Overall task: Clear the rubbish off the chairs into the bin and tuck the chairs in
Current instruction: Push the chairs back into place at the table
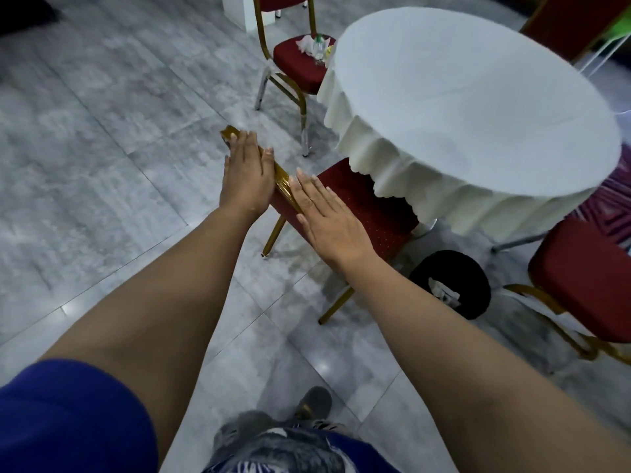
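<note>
Both hands are lying flat and open on the near chair's [362, 206] gold top rail, left hand [244, 175] beside right hand [329, 220], gripping nothing. Beyond that chair, rubbish [316, 46] is sitting on the far chair [300, 66].

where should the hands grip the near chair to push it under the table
Grip the gold top rail of the near chair, from behind, on the person's side. Its back faces the person and its seat already points under the round table. The left hand and right hand rest flat there, fingers extended, not curled.

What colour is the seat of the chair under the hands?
Dark red with small gold dots, shown best in the head view.
</note>
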Available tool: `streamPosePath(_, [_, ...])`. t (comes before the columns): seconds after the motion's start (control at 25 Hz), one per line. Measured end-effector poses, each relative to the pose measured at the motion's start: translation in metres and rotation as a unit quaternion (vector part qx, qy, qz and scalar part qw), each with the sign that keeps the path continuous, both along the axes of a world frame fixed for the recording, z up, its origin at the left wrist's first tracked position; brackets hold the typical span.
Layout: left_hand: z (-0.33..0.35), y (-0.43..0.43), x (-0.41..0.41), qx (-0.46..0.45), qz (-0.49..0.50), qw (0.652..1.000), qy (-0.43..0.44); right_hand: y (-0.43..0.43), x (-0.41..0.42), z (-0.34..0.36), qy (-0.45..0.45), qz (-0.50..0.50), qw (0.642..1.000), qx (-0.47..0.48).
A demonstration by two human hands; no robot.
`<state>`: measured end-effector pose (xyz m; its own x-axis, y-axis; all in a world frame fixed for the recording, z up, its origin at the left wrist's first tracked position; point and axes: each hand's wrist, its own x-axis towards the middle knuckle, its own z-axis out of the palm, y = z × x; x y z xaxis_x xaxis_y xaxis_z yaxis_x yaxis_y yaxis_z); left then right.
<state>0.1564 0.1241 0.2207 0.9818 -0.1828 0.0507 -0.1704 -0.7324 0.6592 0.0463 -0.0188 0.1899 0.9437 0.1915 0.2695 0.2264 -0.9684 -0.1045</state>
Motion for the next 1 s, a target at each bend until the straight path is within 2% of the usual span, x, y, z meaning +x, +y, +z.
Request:
streamPosePath(0.36, [0.005,-0.052,0.051,0.021,-0.019,1.000,0.002,-0.049,0.048,-0.003,-0.012,-0.025,1.000,-0.003])
streamPosePath(0.56, [0.006,-0.070,0.077,0.035,-0.034,0.999,-0.010,-0.067,0.073,0.001,0.018,-0.039,0.998,-0.040])
streamPosePath(0.72, [0.003,-0.069,0.091,0.032,-0.036,0.998,-0.030,-0.065,0.085,0.003,0.026,-0.050,0.997,-0.045])
streamPosePath(1.0, [0.003,-0.062,0.102,0.094,-0.052,0.992,-0.062,-0.058,0.089,0.013,0.066,-0.069,0.995,-0.036])
